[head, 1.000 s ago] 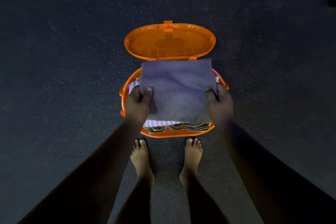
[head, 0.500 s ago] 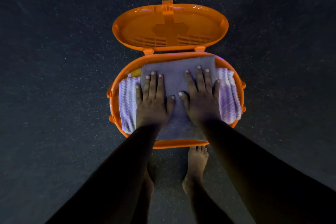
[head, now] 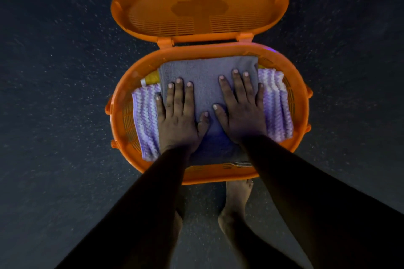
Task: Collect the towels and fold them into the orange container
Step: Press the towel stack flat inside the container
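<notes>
Grey towel (head: pixel 207 72) folded, laid in orange container (head: pixel 300 102) atop striped towel (head: pixel 276 102). Left hand (head: pixel 178 119), right hand (head: pixel 241 113) — fingers spread flat, pressing, gripping nothing. Lid (head: pixel 196 2) open — closing apparently remained.

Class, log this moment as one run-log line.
left hand: flat on grey towel | right hand: flat on it | towel: in orange container | lid: open

Glossy orange plastic is seen on the container (head: pixel 299 102) and its slotted lid (head: pixel 196 4). Soft, matt grey terry cloth (head: pixel 205 72) is laid over a ribbed purple-white knit towel (head: pixel 275 102). The dark floor (head: pixel 54 94) looks rough, speckled.
</notes>
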The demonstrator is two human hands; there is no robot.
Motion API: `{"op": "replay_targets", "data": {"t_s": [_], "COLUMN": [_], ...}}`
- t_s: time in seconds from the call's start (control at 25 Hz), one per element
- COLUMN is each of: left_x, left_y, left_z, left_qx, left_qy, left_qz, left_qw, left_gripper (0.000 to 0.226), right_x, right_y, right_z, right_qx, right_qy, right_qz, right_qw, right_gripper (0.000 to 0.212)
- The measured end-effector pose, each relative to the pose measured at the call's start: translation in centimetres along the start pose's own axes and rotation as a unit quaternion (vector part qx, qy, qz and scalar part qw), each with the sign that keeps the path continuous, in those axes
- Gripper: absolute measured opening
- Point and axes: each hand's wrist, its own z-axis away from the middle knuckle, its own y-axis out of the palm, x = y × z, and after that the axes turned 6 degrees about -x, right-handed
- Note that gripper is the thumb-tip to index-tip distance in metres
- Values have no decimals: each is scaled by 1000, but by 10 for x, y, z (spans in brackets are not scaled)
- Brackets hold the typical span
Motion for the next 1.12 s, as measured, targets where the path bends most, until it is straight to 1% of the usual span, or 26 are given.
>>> {"op": "replay_targets", "data": {"t_s": [0.08, 0.2, 0.28, 0.4, 0.48, 0.56, 0.64, 0.72, 0.76, 0.84, 0.92, 1.12], "left_x": [3, 11, 12, 7, 3, -2, -8, -21, -29, -47, -61, -74], "left_y": [8, 32, 32, 8, -24, -73, -121, -194, -234, -322, -405, -558], "left_z": [-4, -2, -2, -7, -10, -3, 3, 12, 20, 46, 84, 162], "left_qx": [-1, -10, -6, 12, 49, 123, 214, 295, 316, 344, 351, 325], "left_qy": [0, 25, 31, 21, 16, 16, -9, -54, -72, -100, -122, -202], "left_qz": [3, -8, -12, -5, 5, 7, -16, -36, -38, -21, -9, 24], "left_qw": [1000, 1000, 999, 1000, 999, 992, 977, 953, 945, 933, 928, 924], "left_gripper": [81, 80, 80, 78, 78, 83, 85, 86, 86, 86, 88, 92], "right_x": [-3, -11, -10, 1, 13, 21, 26, 40, 52, 77, 101, 154], "right_y": [8, 34, 35, 9, -24, -67, -109, -176, -213, -293, -370, -508], "right_z": [-3, 0, 1, -1, 2, 12, 24, 39, 46, 67, 93, 147], "right_qx": [0, -23, -23, 12, 58, 136, 221, 277, 289, 298, 304, 329], "right_qy": [-2, -10, -12, 20, 39, 58, 78, 82, 78, 78, 72, 24], "right_qz": [1, 11, 12, -3, -12, -24, -19, -12, -13, -15, -13, -1], "right_qw": [1000, 1000, 1000, 1000, 997, 989, 972, 957, 954, 951, 950, 944], "right_gripper": [73, 73, 73, 71, 70, 70, 70, 69, 69, 70, 71, 75]}}
